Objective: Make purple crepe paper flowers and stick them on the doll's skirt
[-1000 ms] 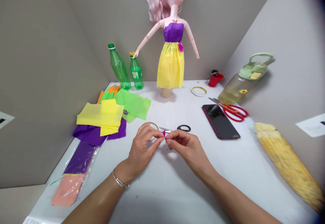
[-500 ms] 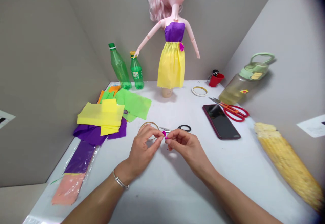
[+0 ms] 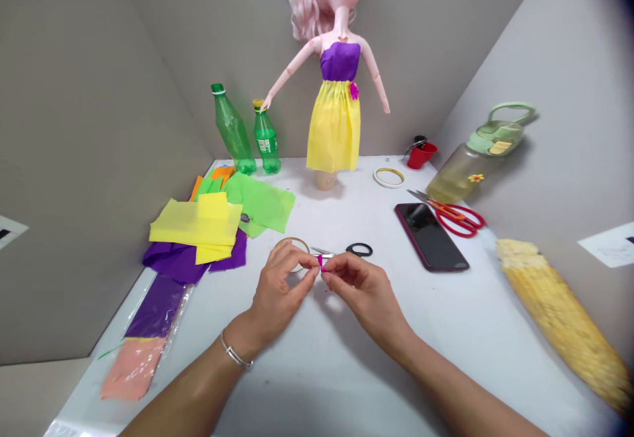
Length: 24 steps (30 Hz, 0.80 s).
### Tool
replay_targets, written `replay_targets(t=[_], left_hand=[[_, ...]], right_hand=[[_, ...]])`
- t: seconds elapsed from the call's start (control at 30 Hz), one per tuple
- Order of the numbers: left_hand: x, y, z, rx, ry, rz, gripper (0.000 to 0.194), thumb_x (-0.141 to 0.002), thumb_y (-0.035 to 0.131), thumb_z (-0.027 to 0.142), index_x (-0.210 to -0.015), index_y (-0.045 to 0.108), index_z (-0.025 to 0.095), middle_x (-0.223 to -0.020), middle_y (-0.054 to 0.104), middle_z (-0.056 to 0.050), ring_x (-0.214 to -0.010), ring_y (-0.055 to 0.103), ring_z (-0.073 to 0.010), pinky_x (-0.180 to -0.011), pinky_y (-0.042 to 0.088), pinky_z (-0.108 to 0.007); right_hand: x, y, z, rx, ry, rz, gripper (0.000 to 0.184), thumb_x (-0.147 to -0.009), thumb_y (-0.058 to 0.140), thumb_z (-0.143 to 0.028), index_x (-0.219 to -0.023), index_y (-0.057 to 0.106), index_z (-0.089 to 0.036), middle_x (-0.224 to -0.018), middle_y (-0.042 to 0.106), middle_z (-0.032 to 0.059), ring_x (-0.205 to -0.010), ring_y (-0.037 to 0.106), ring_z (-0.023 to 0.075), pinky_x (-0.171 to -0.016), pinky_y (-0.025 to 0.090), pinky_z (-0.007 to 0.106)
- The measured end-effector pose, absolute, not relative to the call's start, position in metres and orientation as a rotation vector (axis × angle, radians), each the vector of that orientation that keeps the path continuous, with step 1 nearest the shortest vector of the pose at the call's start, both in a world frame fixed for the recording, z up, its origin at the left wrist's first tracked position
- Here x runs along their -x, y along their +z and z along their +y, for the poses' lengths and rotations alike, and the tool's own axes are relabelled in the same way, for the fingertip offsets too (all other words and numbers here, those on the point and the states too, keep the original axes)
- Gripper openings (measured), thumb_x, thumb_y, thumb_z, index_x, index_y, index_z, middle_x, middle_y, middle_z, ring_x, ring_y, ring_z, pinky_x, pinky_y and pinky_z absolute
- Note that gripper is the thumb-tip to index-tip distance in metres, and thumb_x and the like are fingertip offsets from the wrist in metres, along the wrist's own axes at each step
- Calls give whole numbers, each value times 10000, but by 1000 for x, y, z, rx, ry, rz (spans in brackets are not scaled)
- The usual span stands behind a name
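Both my hands meet over the middle of the white table. My left hand and my right hand each pinch a tiny magenta paper piece between thumb and fingertips. Just behind them lie a clear tape ring and small black-handled scissors. A doll with pink hair stands at the back in a purple and yellow paper dress with a magenta flower at the waist.
Yellow, green, purple and orange paper sheets are piled at the left, with a plastic sleeve of paper nearer. Two green bottles stand behind. At the right: phone, red scissors, tape roll, red cup, water jug, yellow bundle.
My right hand's fingers shifted slightly toward the left hand, closing in on the magenta piece. Everything else stays where it was.
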<state>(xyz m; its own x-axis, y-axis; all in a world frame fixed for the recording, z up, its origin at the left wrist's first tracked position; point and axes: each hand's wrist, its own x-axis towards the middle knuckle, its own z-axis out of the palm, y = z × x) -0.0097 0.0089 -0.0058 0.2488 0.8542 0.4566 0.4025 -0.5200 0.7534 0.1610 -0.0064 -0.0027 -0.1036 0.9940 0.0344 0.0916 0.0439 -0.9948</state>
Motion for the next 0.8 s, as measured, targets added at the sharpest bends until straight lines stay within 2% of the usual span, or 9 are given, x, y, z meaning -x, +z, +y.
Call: replay_targets(t=[0.23,0.37,0.57,0.8], left_hand=[[10,-8,8,-2055,1213,1175,33,-890,600,194,-886,591,225,-827,623,3,-862,568,-167,-1073,337,-433],[8,-7,9,-1981,1173,1182,57,-879,595,184,-833,584,217,-808,606,7,-859,564,-163,-1050,353,-400],[7,-1,8,-1689,1092,1189,65,-848,615,218,-785,599,209,-816,596,-3,-909,571,-175,-878,432,-305],[9,2,12,-1510,1073,1152,87,-818,631,272,-777,611,198,-808,602,-13,-831,565,-177,-806,437,-302]], right_hand=[[-160,-6,-8,1200,1053,-1480,47,-842,634,-253,-847,644,-206,-809,659,9,-729,600,153,-702,478,281],[-159,-5,-9,1204,1068,-1473,57,-839,649,-251,-837,613,-207,-796,640,2,-707,589,144,-695,476,277],[-159,0,-6,1130,1354,-1215,229,-772,741,-305,-801,536,-208,-667,577,-43,-615,561,123,-606,451,252],[-167,6,0,1017,1582,-1045,267,-732,792,-319,-847,585,-196,-705,628,-34,-630,598,116,-666,475,261]])
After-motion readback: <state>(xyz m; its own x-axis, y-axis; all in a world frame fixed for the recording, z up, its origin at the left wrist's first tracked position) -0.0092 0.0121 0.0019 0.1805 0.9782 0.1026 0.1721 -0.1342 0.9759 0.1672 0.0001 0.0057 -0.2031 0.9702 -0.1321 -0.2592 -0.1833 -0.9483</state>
